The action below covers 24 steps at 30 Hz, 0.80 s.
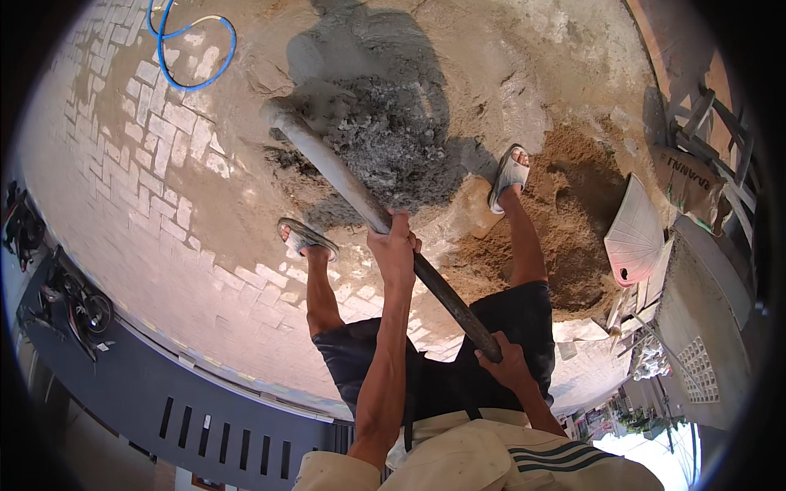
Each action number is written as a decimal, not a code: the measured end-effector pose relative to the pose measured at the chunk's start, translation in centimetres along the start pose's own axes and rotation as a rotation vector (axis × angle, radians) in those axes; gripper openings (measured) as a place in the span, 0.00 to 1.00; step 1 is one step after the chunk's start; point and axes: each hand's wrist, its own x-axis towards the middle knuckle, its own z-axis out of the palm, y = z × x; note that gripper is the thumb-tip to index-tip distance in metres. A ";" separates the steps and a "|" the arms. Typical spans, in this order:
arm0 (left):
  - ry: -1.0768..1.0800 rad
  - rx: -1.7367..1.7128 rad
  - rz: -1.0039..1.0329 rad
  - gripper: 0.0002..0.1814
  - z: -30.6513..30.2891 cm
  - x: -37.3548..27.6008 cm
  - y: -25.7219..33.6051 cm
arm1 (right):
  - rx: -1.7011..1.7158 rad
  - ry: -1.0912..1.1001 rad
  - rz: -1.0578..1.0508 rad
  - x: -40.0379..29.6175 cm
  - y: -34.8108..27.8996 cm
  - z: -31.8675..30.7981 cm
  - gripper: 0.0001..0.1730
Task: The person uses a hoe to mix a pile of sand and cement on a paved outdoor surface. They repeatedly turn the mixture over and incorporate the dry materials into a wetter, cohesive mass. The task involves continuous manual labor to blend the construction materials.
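A long round tool handle (334, 172) slants across the middle, its far end at wet grey mortar (393, 135) on the ground. My left hand (393, 245) is closed around the handle near its middle. Lower right, my right hand (503, 362) grips the near end, in front of my dark shorts. The tool's head is at the mortar and cannot be made out clearly. My feet, in sandals, stand apart on either side of the pile's near edge, the right one beside a heap of brown sand (571, 227).
A blue hose (233, 55) lies coiled at the upper left. To the right are a pale fan-shaped sheet (635, 233), a sack (688, 184) and wooden pieces (700, 116). Motorcycles (77, 301) stand at the far left by a dark gate (245, 423). Block paving (184, 129) shows on the left.
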 end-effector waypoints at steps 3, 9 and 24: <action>-0.059 0.107 0.158 0.10 1.5 5.3 2.6 | 0.095 0.011 -0.017 5.9 -1.1 3.3 0.21; 0.039 0.393 -0.028 0.08 -6.6 12.3 -10.8 | 0.244 -0.157 0.348 4.7 0.2 8.5 0.23; 0.013 0.420 0.167 0.07 -3.2 19.6 0.4 | 0.179 -0.194 0.158 14.5 -3.7 7.3 0.25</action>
